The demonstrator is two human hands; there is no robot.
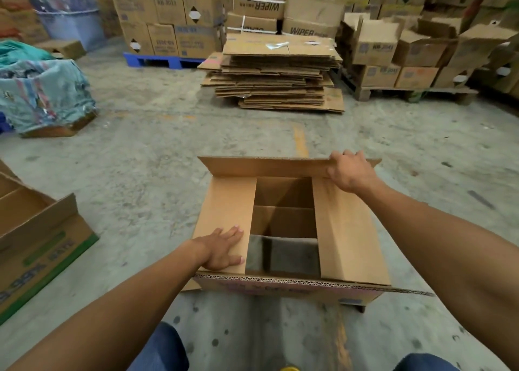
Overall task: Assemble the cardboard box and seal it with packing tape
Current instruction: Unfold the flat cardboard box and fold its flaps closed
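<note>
Far flap next, and the right hand is already on it.
The cardboard box (289, 230) sits on the floor; right hand (351, 171) clenches the far flap (266, 167), left hand (222, 248) lies flat, grip released, on the left side flap (224, 202).

floor (157, 157): bare grey concrete, stained | far side: stacked cartons (168, 13) on blue pallet (157, 60) | centre back: pile of flattened cardboard (278, 81) | right: wooden pallet (407, 92)

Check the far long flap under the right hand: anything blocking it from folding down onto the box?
Nothing visible. The right hand holds the far long flap of the brown cardboard box; both short flaps lie folded flat, the left hand pressing one.
</note>
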